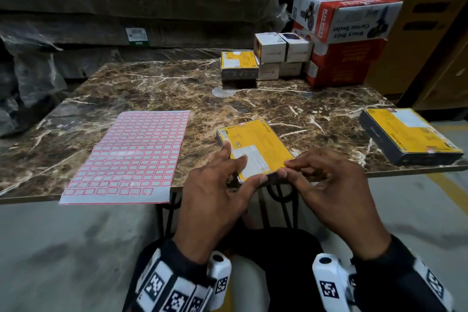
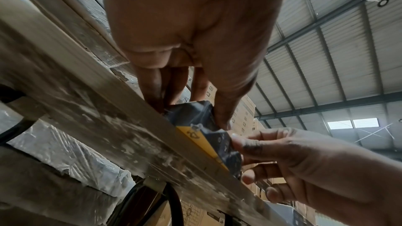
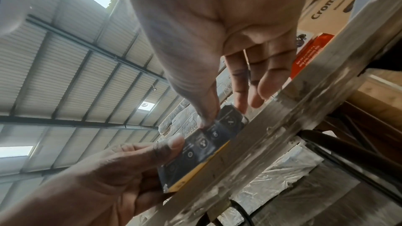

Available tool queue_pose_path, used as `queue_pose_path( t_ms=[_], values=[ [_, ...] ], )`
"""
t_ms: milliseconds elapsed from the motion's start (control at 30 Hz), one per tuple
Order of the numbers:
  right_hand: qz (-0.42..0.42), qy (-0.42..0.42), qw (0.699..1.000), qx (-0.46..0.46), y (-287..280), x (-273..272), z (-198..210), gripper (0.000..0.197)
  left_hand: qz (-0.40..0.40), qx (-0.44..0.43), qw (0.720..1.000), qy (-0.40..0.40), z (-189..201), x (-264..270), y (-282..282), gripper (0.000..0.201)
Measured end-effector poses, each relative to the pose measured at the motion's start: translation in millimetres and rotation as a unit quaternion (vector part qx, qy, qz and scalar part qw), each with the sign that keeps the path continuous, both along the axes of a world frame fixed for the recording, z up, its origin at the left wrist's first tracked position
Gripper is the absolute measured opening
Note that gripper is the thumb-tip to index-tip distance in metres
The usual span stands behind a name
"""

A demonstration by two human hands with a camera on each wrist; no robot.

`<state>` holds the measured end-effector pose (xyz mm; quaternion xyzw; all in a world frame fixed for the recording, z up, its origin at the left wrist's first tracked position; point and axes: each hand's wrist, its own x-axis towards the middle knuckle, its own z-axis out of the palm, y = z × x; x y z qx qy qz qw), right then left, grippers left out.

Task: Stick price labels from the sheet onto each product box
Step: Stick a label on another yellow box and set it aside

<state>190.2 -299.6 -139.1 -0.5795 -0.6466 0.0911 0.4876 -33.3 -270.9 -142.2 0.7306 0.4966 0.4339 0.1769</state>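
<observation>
Yellow box (image 1: 255, 147) — both hands grip it.

Worktop (image 1: 152, 88): showing as brown marble-patterned slab, polished, catching light; its edge (image 2: 108, 126) looking like scuffed, paint-flecked metal from below. Label sheet (image 1: 131, 154): reading as thin paper, slightly glossy backing, creased across the middle. Yellow box (image 1: 255, 144): printed cardboard, smooth, its dark end (image 3: 208, 142) shining faintly. Stacked packages behind (image 1: 126, 7): wearing crinkled clear plastic wrap. Floor (image 1: 63, 248): appearing as matt, stained concrete.

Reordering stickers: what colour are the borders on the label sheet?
Red borders around pale blanks on the label sheet; head view shows it best.
</observation>
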Motion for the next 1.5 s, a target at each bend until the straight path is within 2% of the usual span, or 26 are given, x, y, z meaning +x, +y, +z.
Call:
queue_pose_path(
  t_ms=[167, 333, 400, 467, 567, 700, 800, 867, 1067, 1133, 1233, 1367, 1500],
  values=[
    [-0.028, -0.031, 0.999, -0.006, 11.2, -2.6, 5.3, 0.023, 0.004, -0.01, 1.0, 0.024, 0.6, 3.4, 17.7, 0.056],
    [-0.049, -0.081, 0.995, 0.006, -9.7, -10.9, 13.8, 0.028, -0.016, 0.012, 0.999, -0.042, 7.5, -18.1, -1.6, 0.05],
    [-0.042, -0.032, 0.998, 0.038, -22.1, -18.2, 22.9, 0.026, 0.014, 0.026, 0.996, -0.081, 12.2, -39.5, -15.3, 0.038],
    [0.001, 0.036, 0.999, 0.035, -28.3, -35.7, 26.5, 0.015, 0.067, 0.028, 0.99, -0.12, 16.1, -66.8, -28.2, 0.025],
    [0.101, 0.101, 0.987, -0.076, -24.0, -76.8, 5.3, 0.006, 0.156, 0.055, 0.981, -0.105, 15.8, -107.7, -43.2, 0.017],
    [0.167, 0.218, 0.938, -0.209, -5.6, -135.5, -38.3, 0.014, 0.204, 0.045, 0.975, -0.076, 6.2, -138.0, -60.0, 0.015],
    [0.184, 0.34, 0.873, -0.298, 7.8, -174.8, -50.2, 0.021, 0.218, 0.038, 0.974, -0.05, -1.3, -148.2, -69.8, 0.023],
    [0.199, 0.406, 0.835, -0.314, 15.3, -194.1, -51.3, 0.02, 0.23, 0.05, 0.971, -0.03, -2.0, -153.0, -71.1, 0.025],
    [0.228, 0.523, 0.769, -0.289, 17.1, -219.5, -59.3, 0.018, 0.219, 0.065, 0.973, 0.014, -3.1, -150.4, -69.3, 0.036],
    [0.237, 0.531, 0.768, -0.269, 14.2, -219.6, -64.2, 0.015, 0.204, 0.065, 0.977, 0.017, -3.4, -146.5, -67.7, 0.042],
    [0.25, 0.505, 0.788, -0.25, 11.5, -212.8, -72.8, 0.009, 0.19, 0.067, 0.978, 0.048, -7.4, -140.5, -63.9, 0.047],
    [0.277, 0.505, 0.776, -0.257, 6.1, -203.5, -79.5, 0.013, 0.184, 0.073, 0.975, 0.1, -15.0, -129.3, -64.2, 0.055],
    [0.314, 0.472, 0.788, -0.239, 2.4, -199.8, -84.8, 0.017, 0.19, 0.098, 0.966, 0.148, -21.6, -121.1, -64.2, 0.065]
  ],
)
